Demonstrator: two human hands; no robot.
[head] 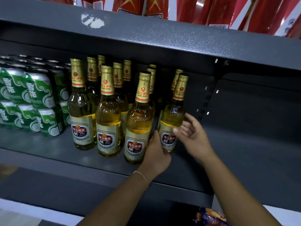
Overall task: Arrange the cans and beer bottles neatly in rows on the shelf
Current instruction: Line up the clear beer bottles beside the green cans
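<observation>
The shelf (48, 154) is dark grey sheet metal with a fine pebbled coat; its flat deck runs the full width, with a slotted upright (210, 98) set into the back panel on the right. The deck above (162, 38) is the same metal and carries a torn white sticker patch (92, 20) on its front edge. Glossy red packets (154, 7) stand on that upper deck.

On the left of the deck, green and silver cans (32, 98) are stacked two high in close ranks, round and smooth, with white characters printed on them.

Beside them stand the beer bottles (108, 111): clear glass cylinders with rounded shoulders, long necks wrapped in gold foil, cream paper labels with a red panel, and pale yellow liquid inside. They stand upright in four files running back into the shelf, the front ones stepping forward towards the right.

The rightmost front bottle (172, 115) stands upright on the deck, just beside its neighbour. The left hand (156, 152) has its thumb against the label's left edge, with the fingers curled round the base of this bottle. The right hand (192, 132) is released, its fingers spread and lightly bent, its fingertips at the bottle's right side; contact cannot be confirmed.

A thin pale thread bracelet (143, 176) circles the left wrist.
</observation>
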